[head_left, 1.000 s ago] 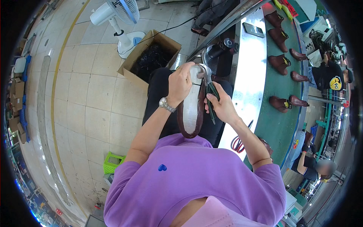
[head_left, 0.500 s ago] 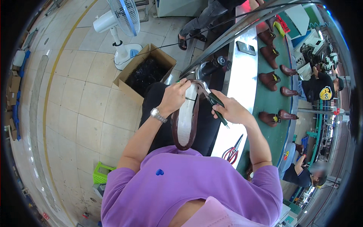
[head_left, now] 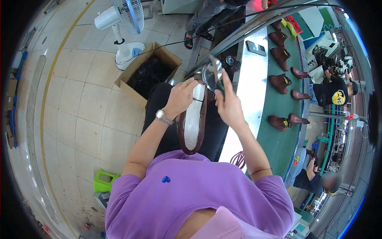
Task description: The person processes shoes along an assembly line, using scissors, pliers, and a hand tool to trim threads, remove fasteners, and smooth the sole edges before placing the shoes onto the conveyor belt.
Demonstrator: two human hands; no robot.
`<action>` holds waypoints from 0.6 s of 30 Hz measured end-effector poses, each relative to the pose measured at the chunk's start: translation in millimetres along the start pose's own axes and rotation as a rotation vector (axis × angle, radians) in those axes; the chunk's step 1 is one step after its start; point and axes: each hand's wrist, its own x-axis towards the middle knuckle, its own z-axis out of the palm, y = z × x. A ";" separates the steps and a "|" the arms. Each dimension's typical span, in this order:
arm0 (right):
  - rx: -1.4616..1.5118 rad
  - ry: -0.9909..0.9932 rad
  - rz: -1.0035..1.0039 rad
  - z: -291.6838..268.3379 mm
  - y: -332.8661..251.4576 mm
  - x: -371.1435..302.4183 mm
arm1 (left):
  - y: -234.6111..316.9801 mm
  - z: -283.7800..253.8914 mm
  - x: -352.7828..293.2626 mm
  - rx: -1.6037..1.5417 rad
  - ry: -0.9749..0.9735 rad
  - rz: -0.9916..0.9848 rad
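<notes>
A dark brown shoe (head_left: 204,115) lies sole up over my lap, its toe end toward my body and a long white insole (head_left: 191,123) facing up. My left hand (head_left: 178,99) is closed around the shoe's far end, thumb and fingers on its left edge. In my right hand (head_left: 230,105) is a pair of lasting pliers (head_left: 216,67), raised upright with the metal head pointing away from me. The pliers are apart from the shoe, and their handles are mostly hidden by my fingers.
On my right, a metal ledge (head_left: 254,79) holds a phone (head_left: 255,48) and red-handled scissors (head_left: 238,159). Beyond it, several brown boots (head_left: 279,84) stand on a green conveyor (head_left: 278,103). A cardboard box (head_left: 131,94) and a fan (head_left: 127,51) are at the far left. Other people work nearby.
The pliers have come off the shoe's far edge and turned upright, their head lifted. My right hand has moved up and left. My left hand keeps hold of the shoe.
</notes>
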 end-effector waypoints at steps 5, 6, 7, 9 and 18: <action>-0.296 -0.268 -0.062 -7.5 4.6 5.1 | -1.7 -4.1 -2.2 -0.027 0.009 -0.038; -0.293 -0.271 -0.063 -7.5 1.8 8.1 | -1.5 -6.2 -1.3 -0.047 -0.002 -0.126; -0.190 -0.192 -0.142 -7.2 -0.9 10.1 | 0.4 -6.8 0.3 -0.069 -0.016 -0.211; -0.067 -0.018 -0.277 0.2 -1.1 14.2 | 1.9 -3.9 0.9 -0.117 0.024 -0.228; 0.203 -0.180 0.219 -5.4 27.7 -31.0 | -0.7 -6.9 1.7 -0.190 0.052 -0.278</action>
